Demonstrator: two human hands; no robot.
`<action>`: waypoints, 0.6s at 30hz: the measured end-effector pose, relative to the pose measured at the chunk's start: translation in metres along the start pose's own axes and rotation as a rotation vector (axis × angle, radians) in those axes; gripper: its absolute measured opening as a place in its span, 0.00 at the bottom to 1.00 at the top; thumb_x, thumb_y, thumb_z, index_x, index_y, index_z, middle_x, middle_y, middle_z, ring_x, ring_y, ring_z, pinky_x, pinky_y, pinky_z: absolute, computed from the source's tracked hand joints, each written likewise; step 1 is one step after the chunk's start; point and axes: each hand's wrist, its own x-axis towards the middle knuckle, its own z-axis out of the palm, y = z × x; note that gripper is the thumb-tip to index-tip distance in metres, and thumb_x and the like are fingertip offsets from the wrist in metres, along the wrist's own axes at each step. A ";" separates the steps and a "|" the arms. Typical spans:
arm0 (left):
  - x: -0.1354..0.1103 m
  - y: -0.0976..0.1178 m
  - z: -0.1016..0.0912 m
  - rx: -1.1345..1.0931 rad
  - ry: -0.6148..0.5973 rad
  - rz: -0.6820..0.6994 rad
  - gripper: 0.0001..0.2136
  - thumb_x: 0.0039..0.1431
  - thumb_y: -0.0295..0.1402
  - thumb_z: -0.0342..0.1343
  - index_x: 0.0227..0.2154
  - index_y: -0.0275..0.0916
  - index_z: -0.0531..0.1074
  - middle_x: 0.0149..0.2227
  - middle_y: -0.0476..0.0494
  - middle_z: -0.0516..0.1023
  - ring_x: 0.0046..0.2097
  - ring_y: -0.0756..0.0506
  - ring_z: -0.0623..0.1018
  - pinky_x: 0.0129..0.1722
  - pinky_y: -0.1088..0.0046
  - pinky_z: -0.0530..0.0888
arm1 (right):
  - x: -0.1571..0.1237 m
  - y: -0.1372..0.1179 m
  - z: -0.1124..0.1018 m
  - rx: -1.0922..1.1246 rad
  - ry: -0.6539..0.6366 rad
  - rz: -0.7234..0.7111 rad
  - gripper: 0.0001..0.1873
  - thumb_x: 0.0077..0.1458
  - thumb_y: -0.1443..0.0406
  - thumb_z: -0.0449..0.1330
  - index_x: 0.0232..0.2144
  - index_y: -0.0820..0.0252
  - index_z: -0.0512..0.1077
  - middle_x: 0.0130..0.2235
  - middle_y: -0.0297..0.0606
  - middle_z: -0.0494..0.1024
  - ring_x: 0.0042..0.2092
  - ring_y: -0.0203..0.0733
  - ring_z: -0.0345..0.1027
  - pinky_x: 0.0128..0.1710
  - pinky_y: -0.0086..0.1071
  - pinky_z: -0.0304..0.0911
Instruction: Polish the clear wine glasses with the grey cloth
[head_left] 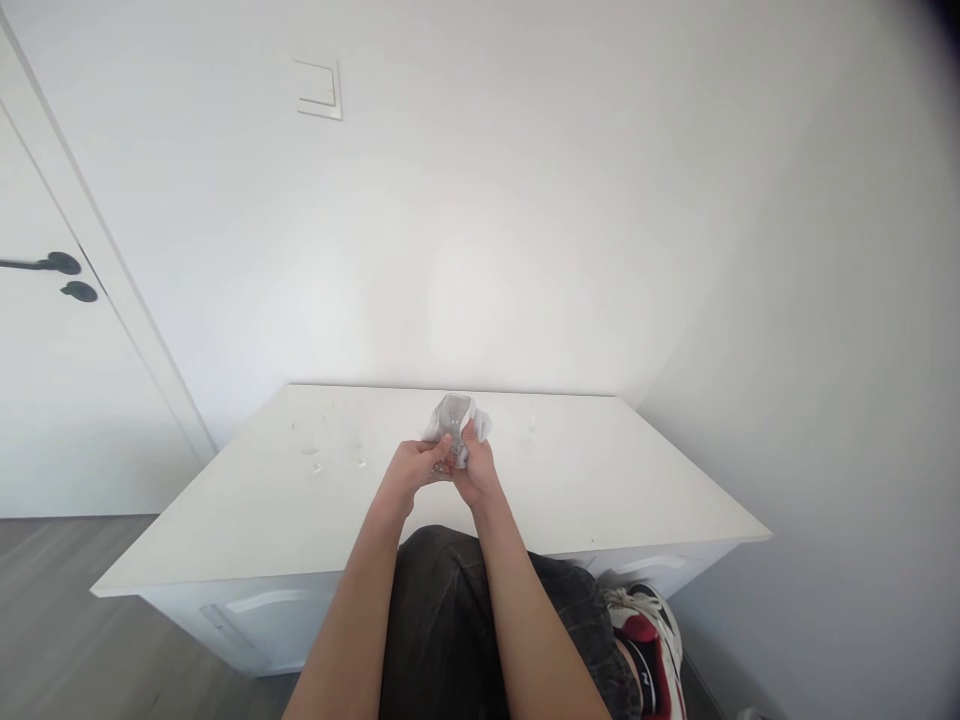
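Both my hands meet above the middle of a white table (615,480). My left hand (415,468) is closed around the stem or base of a clear glass (452,418). My right hand (472,470) is closed on a white cloth (480,424) that is pressed around the glass. The glass is tilted, its bowl pointing away from me. Most of the cloth is hidden behind the glass and my fingers.
Two more clear glasses (309,440) (358,448) stand on the table to the left, and a small clear one (531,424) to the right. A white wall rises behind the table. A door with a dark handle (52,264) is at left. A shoe (645,630) lies on the floor.
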 end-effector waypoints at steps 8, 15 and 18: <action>0.007 -0.005 -0.006 0.365 0.172 -0.009 0.25 0.51 0.56 0.64 0.19 0.36 0.73 0.19 0.49 0.67 0.29 0.44 0.74 0.32 0.66 0.75 | 0.004 0.003 -0.004 -0.028 -0.030 0.000 0.22 0.54 0.46 0.69 0.39 0.58 0.77 0.30 0.36 0.79 0.32 0.40 0.72 0.33 0.34 0.68; 0.010 -0.011 -0.016 0.558 0.465 0.073 0.23 0.49 0.44 0.68 0.42 0.38 0.67 0.40 0.39 0.78 0.39 0.41 0.79 0.37 0.67 0.74 | 0.002 0.007 -0.007 -0.054 -0.051 0.110 0.26 0.52 0.47 0.71 0.45 0.59 0.77 0.38 0.43 0.84 0.42 0.48 0.78 0.39 0.37 0.71; 0.012 -0.013 -0.019 0.492 0.398 0.190 0.24 0.51 0.34 0.66 0.50 0.41 0.67 0.46 0.37 0.79 0.46 0.40 0.80 0.39 0.68 0.75 | 0.001 0.008 -0.008 -0.097 -0.080 0.085 0.29 0.52 0.48 0.72 0.49 0.58 0.76 0.40 0.42 0.84 0.43 0.47 0.78 0.40 0.36 0.70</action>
